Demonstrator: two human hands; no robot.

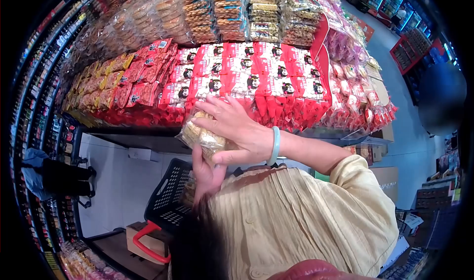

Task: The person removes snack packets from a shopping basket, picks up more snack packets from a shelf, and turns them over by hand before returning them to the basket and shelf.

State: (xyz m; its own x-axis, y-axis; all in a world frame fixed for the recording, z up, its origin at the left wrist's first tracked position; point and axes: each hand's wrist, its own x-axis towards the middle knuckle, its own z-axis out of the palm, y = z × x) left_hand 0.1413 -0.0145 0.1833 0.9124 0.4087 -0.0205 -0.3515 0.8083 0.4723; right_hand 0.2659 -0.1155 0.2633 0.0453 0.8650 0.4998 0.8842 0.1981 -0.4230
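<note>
Between my hands is a clear plastic package [205, 138] of pale golden snacks, in front of the red packets on the shelf. My right hand [229, 127], with a pale green bangle [275, 144] at its wrist, lies over the package with its fingers bent across it. From below, my left hand [208, 174] grips the lower end, its thumb up against the plastic. Part of the left palm and some fingers are hidden. Just beyond the hands, red and white snack packets [215, 82] stand in rows.
A black basket [170, 196] with a red handle [148, 235] is at the lower left, beside a cardboard box [140, 243]. Another person [54, 176] stands in the left aisle. Stacked biscuit packs [200, 13] line the back. Cartons [387, 179] stand at the right.
</note>
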